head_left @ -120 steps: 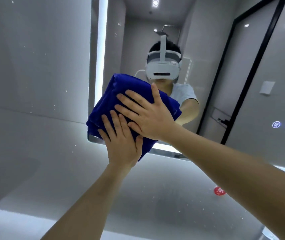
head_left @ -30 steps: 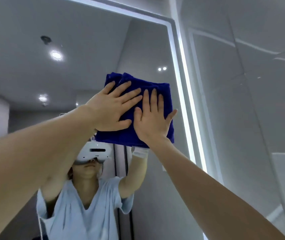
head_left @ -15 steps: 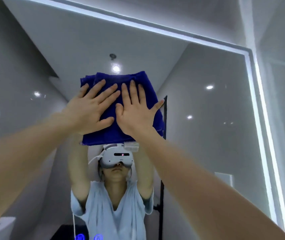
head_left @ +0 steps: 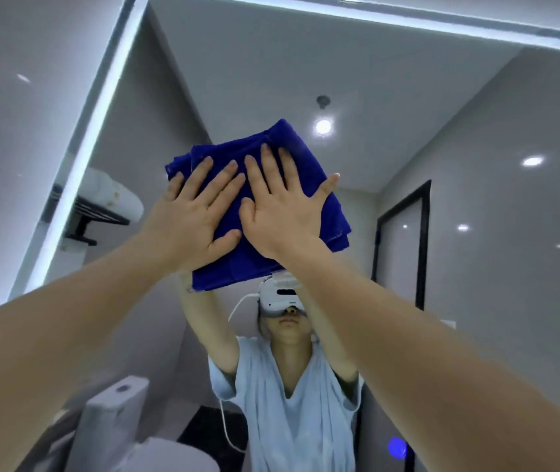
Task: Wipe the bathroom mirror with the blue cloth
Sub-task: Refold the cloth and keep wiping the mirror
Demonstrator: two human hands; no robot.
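- The mirror (head_left: 254, 63) fills most of your view. A lit strip (head_left: 84, 148) runs up its left edge, and another crosses the top.
- Near that left strip the glass reflects a black shelf (head_left: 98, 216) carrying a white bundle (head_left: 111, 195). Low down it reflects a white toilet (head_left: 115, 417).
- Your left hand (head_left: 193, 219) lies flat on the cloth (head_left: 237, 270). Its fingers are straight and spread, pointing up and to the right, and the thumb sits low on the fabric.
- The cloth, blue and folded into a thick pad, is pressed against the glass high in the middle, just above your reflected headset (head_left: 280, 298).
- Your right hand (head_left: 285, 216) lies flat on the cloth too, just beside the left. Its fingers are straight and fanned wide, and the little finger reaches past the cloth's right edge.
- Neither hand curls round anything; both palms only press.
- A ceiling lamp (head_left: 323, 126) shines in the glass near the cloth's top corner.
- Further right the glass reflects a black-framed door (head_left: 401, 253), with a blue glow (head_left: 397, 447) near the bottom.
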